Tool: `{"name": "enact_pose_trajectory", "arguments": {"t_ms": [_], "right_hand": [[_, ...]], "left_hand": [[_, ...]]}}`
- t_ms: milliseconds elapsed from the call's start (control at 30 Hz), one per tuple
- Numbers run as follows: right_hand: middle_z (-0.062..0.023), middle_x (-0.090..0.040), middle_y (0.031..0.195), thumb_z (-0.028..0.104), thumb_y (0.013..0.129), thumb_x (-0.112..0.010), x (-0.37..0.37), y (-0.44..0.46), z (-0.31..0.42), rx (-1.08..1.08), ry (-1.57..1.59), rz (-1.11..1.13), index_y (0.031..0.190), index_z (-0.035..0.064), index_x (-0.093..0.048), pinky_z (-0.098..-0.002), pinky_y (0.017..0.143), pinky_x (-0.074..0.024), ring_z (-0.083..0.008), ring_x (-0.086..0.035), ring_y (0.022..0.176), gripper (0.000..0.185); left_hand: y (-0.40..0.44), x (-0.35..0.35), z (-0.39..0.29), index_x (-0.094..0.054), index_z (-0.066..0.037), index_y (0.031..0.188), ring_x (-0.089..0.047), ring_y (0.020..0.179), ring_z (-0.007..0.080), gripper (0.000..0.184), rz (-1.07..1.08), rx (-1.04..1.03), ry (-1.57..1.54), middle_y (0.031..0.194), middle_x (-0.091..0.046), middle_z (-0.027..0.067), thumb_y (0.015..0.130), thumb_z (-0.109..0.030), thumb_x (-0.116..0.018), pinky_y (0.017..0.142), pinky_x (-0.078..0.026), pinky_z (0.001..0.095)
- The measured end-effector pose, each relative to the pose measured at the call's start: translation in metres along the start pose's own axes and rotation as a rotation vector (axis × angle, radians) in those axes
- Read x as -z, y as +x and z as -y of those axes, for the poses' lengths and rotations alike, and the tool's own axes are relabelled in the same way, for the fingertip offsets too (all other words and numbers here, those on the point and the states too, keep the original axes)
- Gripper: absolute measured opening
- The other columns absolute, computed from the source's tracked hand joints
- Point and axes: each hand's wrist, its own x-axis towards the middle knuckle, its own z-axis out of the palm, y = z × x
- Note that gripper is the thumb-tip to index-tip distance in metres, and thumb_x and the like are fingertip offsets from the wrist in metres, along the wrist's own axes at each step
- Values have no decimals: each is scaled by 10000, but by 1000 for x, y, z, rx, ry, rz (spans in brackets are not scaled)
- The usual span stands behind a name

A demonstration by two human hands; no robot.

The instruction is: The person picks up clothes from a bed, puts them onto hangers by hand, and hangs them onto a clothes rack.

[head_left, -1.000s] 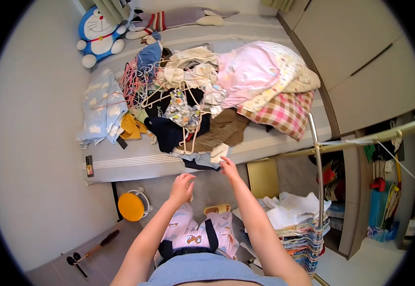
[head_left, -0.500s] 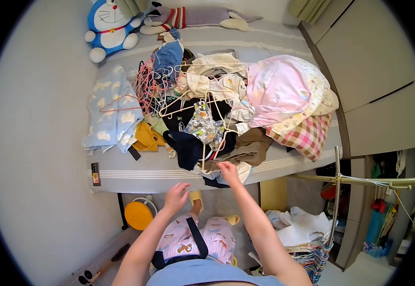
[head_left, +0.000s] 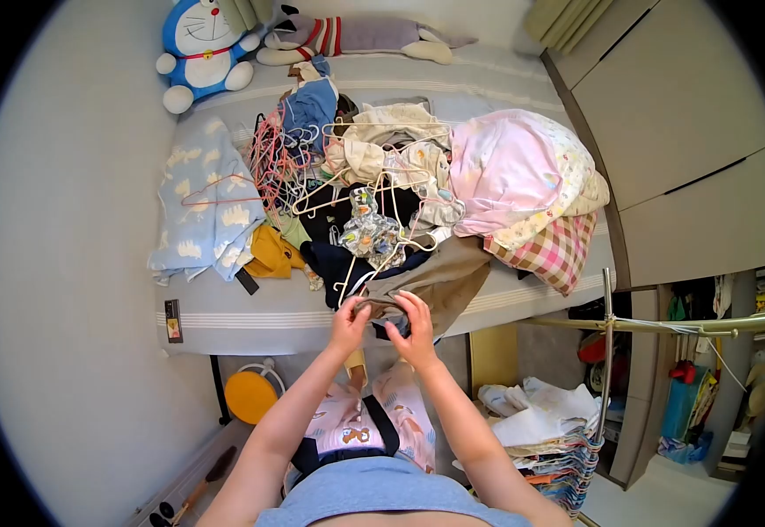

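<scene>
Near the bed's front edge, a brown garment [head_left: 445, 274] is stretched from the clothes pile toward me. My left hand [head_left: 347, 328] is closed on one side of its gathered edge. At the other side, my right hand [head_left: 413, 332] has its fingers curled over the same edge. Just beyond my hands lie cream clothes hangers [head_left: 377, 268], one of them close to my left fingers. A grey patterned garment [head_left: 372, 235] lies among the hangers, with a dark navy garment [head_left: 322, 262] beside it. The far end of the brown garment runs into the pile.
Pink and white hangers [head_left: 275, 162] lie tangled on the bed [head_left: 224, 321]. A pink blanket [head_left: 510, 171] is heaped at right, a blue blanket [head_left: 206, 202] at left. A metal rack [head_left: 607, 351] with hung clothes stands at lower right, a yellow stool [head_left: 250, 398] at lower left.
My left hand has moved up and forward onto the brown garment. My right hand has drawn back with it, pulling its edge off the pile toward me.
</scene>
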Motion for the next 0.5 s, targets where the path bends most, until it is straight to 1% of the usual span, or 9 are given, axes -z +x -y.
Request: {"name": "enact_pose_trajectory", "arguments": {"t_ms": [67, 167, 200, 267, 300, 333, 367, 433, 500], "right_hand": [[-136, -553, 1122, 121, 669, -669, -1, -7, -14, 1, -138, 83, 1158, 62, -511, -402, 924, -361, -314, -512, 1046, 517], [-145, -562, 1112, 130, 684, -653, -17, -33, -71, -155, -254, 116, 1148, 54, -522, -387, 892, -390, -307, -528, 1016, 489], [-160, -599, 1031, 124, 742, -603, -16, -33, -78, -313, -213, 96, 1082, 34, -564, -352, 816, -431, -299, -572, 935, 354], [-155, -619, 975, 151, 766, -579, -7, -21, -64, -505, 36, 81, 1016, 49, -592, -345, 795, -435, -322, -577, 897, 271], [-152, -628, 947, 164, 778, -567, 0, -11, -51, -597, 163, 76, 983, 56, -606, -341, 785, -437, -334, -579, 879, 235], [-117, -654, 867, 161, 818, -528, 7, 0, -36, -467, 362, 47, 958, 18, -615, -295, 726, -442, -256, -602, 780, 219], [-95, -649, 872, 153, 821, -527, 15, 12, -17, -446, 517, 140, 972, 8, -609, -283, 733, -435, -214, -586, 787, 225], [-52, -639, 883, 138, 827, -526, 32, 36, 24, -404, 820, 334, 1000, -12, -597, -259, 747, -422, -131, -552, 802, 240], [-11, -600, 926, 112, 836, -523, 35, 58, 66, -231, 873, 497, 1019, -33, -579, -237, 777, -405, -69, -491, 858, 239]], "left_hand": [[-1, 1, -16, -550, -25, 940, -463, 672, 32, 134, 21, 13, -79, 769, -533, -29, 869, -139, -562, 593, -391, 198], [-6, 7, -49, -537, -36, 885, -421, 656, 26, 87, 93, 30, -84, 726, -489, -44, 855, -114, -561, 590, -355, 184], [-10, 8, -68, -534, -40, 872, -412, 652, 24, 77, 127, 14, -90, 720, -478, -47, 851, -108, -563, 587, -346, 183], [-13, 5, -96, -518, -52, 824, -386, 668, 19, 100, 160, -18, -50, 712, -443, -56, 849, -138, -562, 589, -326, 182], [-12, 7, -107, -515, -56, 817, -387, 680, 20, 109, 109, -18, -28, 717, -442, -55, 853, -152, -551, 594, -328, 187], [-10, 12, -117, -511, -59, 811, -387, 692, 22, 121, 58, -15, -6, 723, -441, -54, 858, -167, -540, 600, -330, 191], [-8, 19, -127, -508, -63, 805, -387, 704, 24, 133, 7, -11, 17, 729, -439, -53, 862, -181, -529, 606, -333, 196], [-1, 38, -143, -501, -78, 793, -388, 729, 35, 165, -78, 5, -159, 755, -440, -45, 855, -229, -520, 636, -333, 201], [4, 54, -171, -505, -89, 810, -388, 724, 50, 182, -254, 6, -361, 785, -442, -38, 841, -264, -542, 648, -336, 200]]}}
